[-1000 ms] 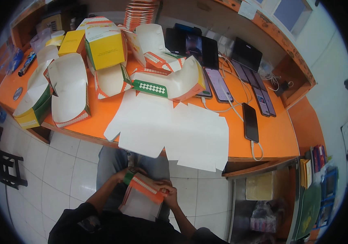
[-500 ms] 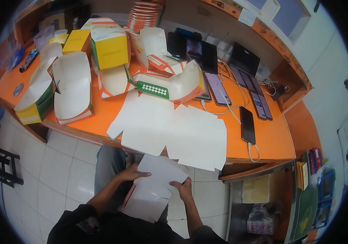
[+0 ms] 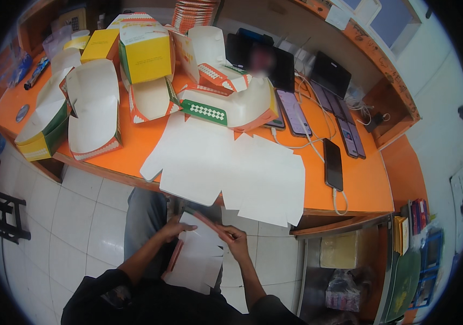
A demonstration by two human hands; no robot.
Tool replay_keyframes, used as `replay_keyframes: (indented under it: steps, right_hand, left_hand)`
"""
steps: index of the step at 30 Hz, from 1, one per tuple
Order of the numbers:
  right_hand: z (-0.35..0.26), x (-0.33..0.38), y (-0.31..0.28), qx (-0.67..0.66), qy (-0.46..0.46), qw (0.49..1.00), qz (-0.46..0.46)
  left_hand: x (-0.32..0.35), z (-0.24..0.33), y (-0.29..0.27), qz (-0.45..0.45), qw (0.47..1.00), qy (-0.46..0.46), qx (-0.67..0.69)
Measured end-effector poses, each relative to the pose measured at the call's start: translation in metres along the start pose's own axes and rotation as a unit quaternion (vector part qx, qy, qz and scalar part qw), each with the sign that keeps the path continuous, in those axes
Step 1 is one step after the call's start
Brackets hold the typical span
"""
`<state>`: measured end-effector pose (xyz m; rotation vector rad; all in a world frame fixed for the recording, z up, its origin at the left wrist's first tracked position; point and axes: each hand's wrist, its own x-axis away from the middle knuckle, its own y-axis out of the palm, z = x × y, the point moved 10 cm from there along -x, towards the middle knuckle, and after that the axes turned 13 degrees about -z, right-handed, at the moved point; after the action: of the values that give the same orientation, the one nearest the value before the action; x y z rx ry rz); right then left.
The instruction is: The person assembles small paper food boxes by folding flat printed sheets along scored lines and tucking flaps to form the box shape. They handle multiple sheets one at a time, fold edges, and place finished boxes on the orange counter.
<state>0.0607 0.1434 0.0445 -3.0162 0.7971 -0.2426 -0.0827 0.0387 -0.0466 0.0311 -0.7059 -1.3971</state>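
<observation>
Over my lap, below the desk's front edge, I hold a cardboard box blank, white side up, with reddish edges showing. My left hand grips its left edge, thumb on the white face. My right hand pinches the far right side, where a flap is folded up and shows a reddish outer strip. On the desk just beyond lies a stack of flat white box blanks, overhanging the front edge. Behind it sit open, folded food boxes, one of them a white-lined box and another a green-and-red-sided box.
An orange desk carries a phone on a cable, more phones and tablets at the right, and a yellow closed box at the back. A black stool stands on the tiled floor at left. Open shelves are at lower right.
My right hand has moved slightly up and left and turned, lifting the far right flap of the blank upward and inward. The left hand keeps its grip, shifted slightly.
</observation>
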Motion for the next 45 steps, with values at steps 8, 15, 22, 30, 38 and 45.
replay_keyframes:
  steps: [8, 15, 22, 30, 38, 45]
  right_hand:
    - [0.005, 0.023, 0.001, -0.031, -0.066, 0.997, 0.004]
    - [-0.015, 0.049, 0.055, 0.249, -0.089, 0.963, -0.057]
    - [-0.010, 0.064, 0.070, 0.311, -0.158, 0.932, -0.102]
    - [-0.004, 0.076, 0.073, 0.307, -0.133, 0.925, -0.180]
    - [-0.015, 0.078, 0.066, 0.258, -0.032, 0.886, -0.384]
    - [-0.017, 0.039, 0.021, 0.179, 0.144, 0.895, -0.383]
  left_hand:
    - [0.005, -0.040, -0.001, -0.045, 0.992, -0.060, 0.097]
    - [0.008, -0.041, -0.011, 0.000, 0.986, 0.093, -0.137]
    - [0.010, -0.051, -0.005, -0.061, 0.989, 0.051, 0.123]
    - [0.026, -0.029, 0.014, -0.160, 0.942, -0.115, 0.272]
    - [0.033, -0.001, 0.017, -0.124, 0.965, -0.177, -0.149]
    - [0.042, 0.030, 0.034, -0.071, 0.964, -0.006, -0.256]
